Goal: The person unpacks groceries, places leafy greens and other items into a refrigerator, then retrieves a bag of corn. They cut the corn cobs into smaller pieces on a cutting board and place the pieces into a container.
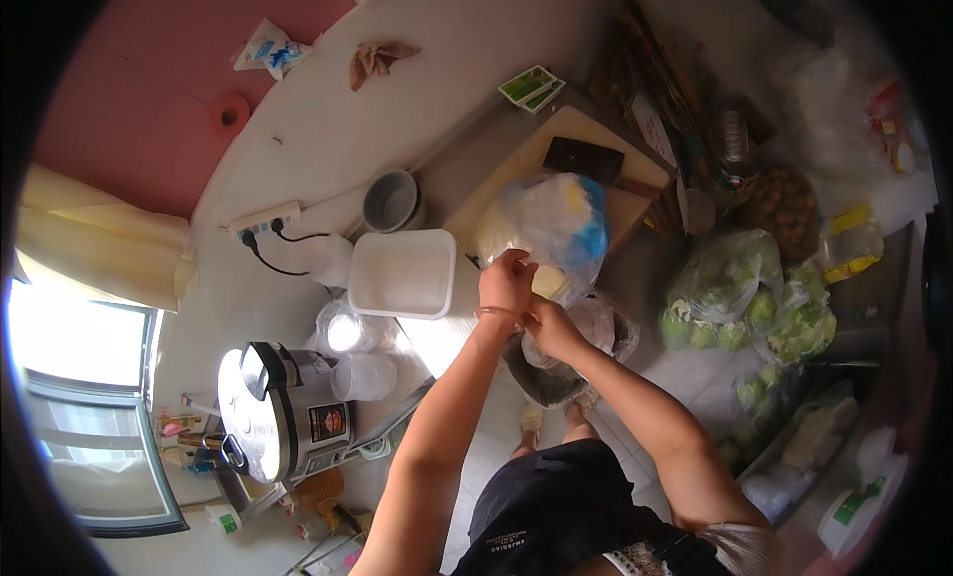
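A clear plastic bag (547, 211) with blue markings and pale contents rests on a wooden cutting board (484, 196). At its near edge, my left hand (508, 278) has its fingers pinched on the plastic. My right hand (555, 330) is just below, close against my left wrist; its fingertips are partly hidden, and what they grip is unclear. A cleaver (583, 159) with a dark blade and wooden handle lies behind the bag on the board. Beneath my hands is a dark bin (547, 386) with a plastic liner.
Left of the board are a white plastic tub (402, 274), a grey bowl (390, 201), stacked clear containers (363, 376) and a large steel cooker (279, 416). A power strip (264, 220) is on the wall. Bagged green vegetables (718, 297) and a potato sack (780, 211) sit at right.
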The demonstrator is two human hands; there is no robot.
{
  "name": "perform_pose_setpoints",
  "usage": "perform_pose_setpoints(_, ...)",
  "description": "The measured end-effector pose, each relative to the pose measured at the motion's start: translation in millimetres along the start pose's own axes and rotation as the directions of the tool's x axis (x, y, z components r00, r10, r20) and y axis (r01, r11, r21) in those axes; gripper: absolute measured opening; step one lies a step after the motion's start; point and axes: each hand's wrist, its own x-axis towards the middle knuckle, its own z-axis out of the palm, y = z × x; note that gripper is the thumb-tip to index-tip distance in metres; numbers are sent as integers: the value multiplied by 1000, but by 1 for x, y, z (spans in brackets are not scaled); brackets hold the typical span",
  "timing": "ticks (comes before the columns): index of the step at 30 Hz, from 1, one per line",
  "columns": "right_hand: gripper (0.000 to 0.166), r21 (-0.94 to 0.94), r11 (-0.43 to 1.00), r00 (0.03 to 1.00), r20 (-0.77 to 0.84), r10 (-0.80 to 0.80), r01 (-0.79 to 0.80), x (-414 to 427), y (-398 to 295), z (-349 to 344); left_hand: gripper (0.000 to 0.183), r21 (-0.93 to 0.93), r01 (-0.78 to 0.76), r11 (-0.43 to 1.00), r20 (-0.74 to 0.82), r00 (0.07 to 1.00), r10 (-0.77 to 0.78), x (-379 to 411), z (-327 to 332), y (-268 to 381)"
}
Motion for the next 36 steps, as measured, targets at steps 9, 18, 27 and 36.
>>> perform_pose_setpoints(9,23,-97,991,925,-359,-121,92,32,9,-49,20,-689,260,677,224,964,-141,5,15,-34)
perform_pose_setpoints(18,10,-263,951,937,-259,-233,163,57,5,-57,12,-133,-304,943,-190,942,276,17,3,-15)
perform_pose_setpoints(27,8,-131,988,927,-352,-129,88,62,9,-65,12,26,-293,956,-190,937,292,9,1,11)
perform_pose_setpoints(36,6,-414,898,916,-282,-284,151,62,-2,-71,8,232,-383,894,-226,873,432,26,16,1)
